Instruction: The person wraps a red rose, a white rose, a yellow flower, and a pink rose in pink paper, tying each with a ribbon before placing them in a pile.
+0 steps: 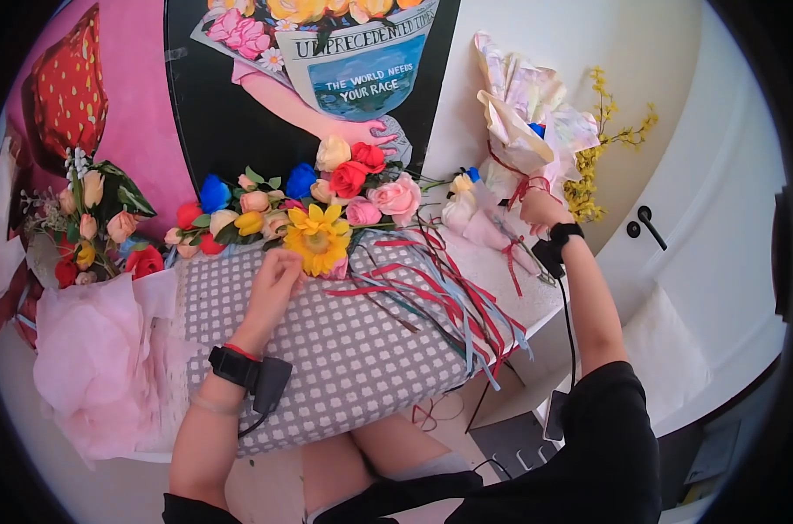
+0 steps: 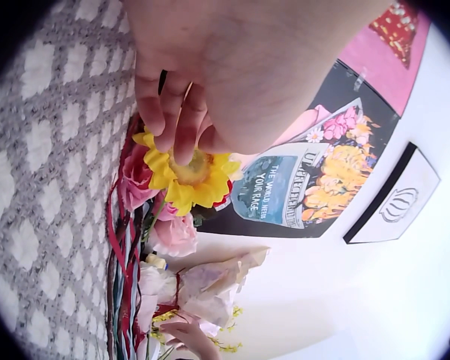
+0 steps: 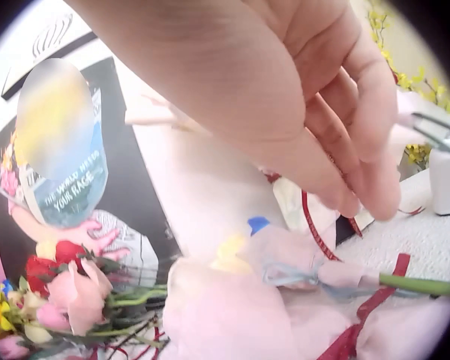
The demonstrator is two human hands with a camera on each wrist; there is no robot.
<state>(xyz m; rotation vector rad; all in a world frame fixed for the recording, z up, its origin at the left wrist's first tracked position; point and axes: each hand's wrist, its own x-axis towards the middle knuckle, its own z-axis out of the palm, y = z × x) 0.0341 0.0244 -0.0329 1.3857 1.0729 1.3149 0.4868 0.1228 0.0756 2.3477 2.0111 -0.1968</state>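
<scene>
My left hand (image 1: 277,278) is beside a yellow sunflower (image 1: 316,240) on the grey-and-white checked cushion, its fingers loosely bent. In the left wrist view those fingers overlap the sunflower's centre (image 2: 191,169). At the right, my right hand (image 1: 545,210) is at the lower part of a paper-wrapped bouquet (image 1: 523,131) standing against the wall. Its thumb and fingertips come together on a thin red ribbon (image 3: 312,229), which hangs below them in the right wrist view. Part of the bouquet is hidden behind this hand.
Artificial roses (image 1: 348,179) and other blooms line the cushion's (image 1: 327,349) back edge. Loose red and blue-grey ribbons (image 1: 453,297) trail over its right side. A small pink-wrapped bunch (image 1: 488,229) lies near my right hand. Pink wrapping paper (image 1: 99,349) is at the left; yellow sprays (image 1: 584,188) stand behind.
</scene>
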